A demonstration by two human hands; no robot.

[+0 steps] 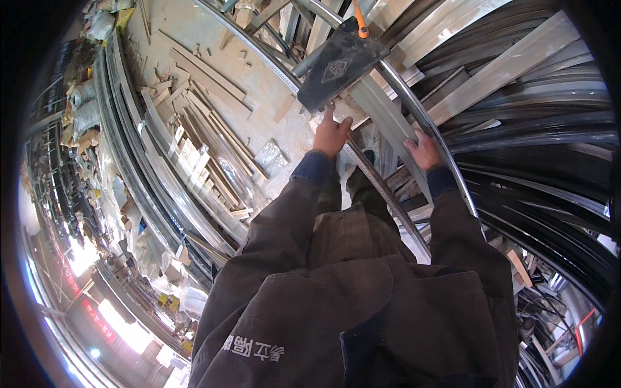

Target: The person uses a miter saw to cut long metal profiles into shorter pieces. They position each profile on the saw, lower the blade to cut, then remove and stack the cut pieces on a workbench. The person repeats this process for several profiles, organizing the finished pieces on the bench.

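A long grey metal profile (pixel 381 118) runs under a black machine guard (pixel 343 64) and toward me. My right hand (pixel 425 150) grips this profile, thumb on its left side and fingers over the top. My left hand (pixel 332 137) is just below the guard's near edge. Its index finger stretches up to that edge and the thumb stands apart, with nothing visible between them. A rail with scale markings (pixel 375 178) passes beneath my left hand. An orange lever (pixel 361 22) stands at the guard's far end.
Long dark profiles (pixel 537 136) are stacked to the right, with a pale flat bar (pixel 498 71) across them. Cut strips (pixel 210 84) and offcuts litter the floor on the left. Beyond them lie more long profiles (pixel 123 97) and plastic wrapping (pixel 84 110).
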